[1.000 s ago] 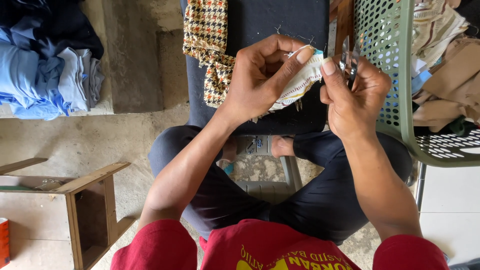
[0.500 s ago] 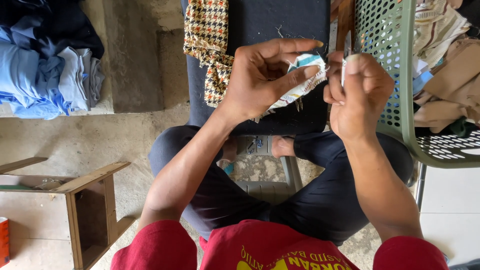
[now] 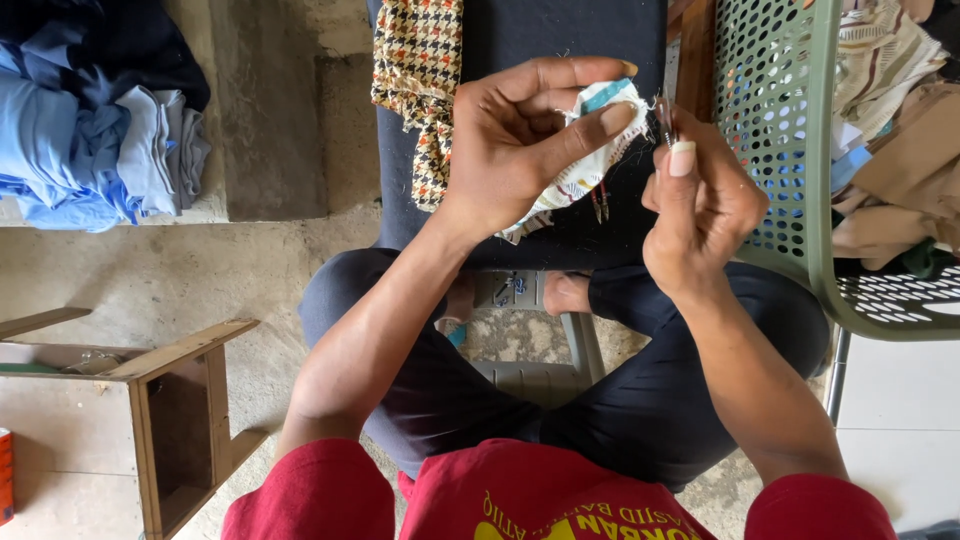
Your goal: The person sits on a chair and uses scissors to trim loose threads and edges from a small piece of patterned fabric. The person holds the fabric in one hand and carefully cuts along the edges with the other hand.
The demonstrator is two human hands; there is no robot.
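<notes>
Landmark: the dark cloth-covered bench (image 3: 560,25) in front of the knees.

Nearest, below the bench: person seated, legs in dark trousers (image 3: 640,400), a grey plastic stool (image 3: 545,350) partly showing between them.

Over the near edge of the bench: left hand (image 3: 515,140) pinches a small white printed fabric piece (image 3: 590,160), thumb on top, fingers curled behind. Left grip closed on the fabric, held up off the bench, turquoise strip at its top edge.

Just right of it: right hand (image 3: 700,200) holds a small metal snip tool (image 3: 664,115), grip tight around it, tips up and touching or almost touching the fabric's upper right edge. Cannot tell if the blades are parted. Loose thread ends (image 3: 600,205) hang under the fabric.

Step in hand, my read: trimming stray threads or picking a seam on the piece. Next move calls for a steady left pinch, fabric edge kept taut, blade tips on thread only, not on the cloth or the thumb.

On the bench, left part: houndstooth cloth (image 3: 420,70) draped over the edge.

Right of the bench: green perforated plastic basket (image 3: 790,180) with mixed cloth scraps inside.

Far left of the bench: pile of blue folded garments (image 3: 90,130) on a concrete ledge; wooden stool (image 3: 180,400) lower left on the floor.
</notes>
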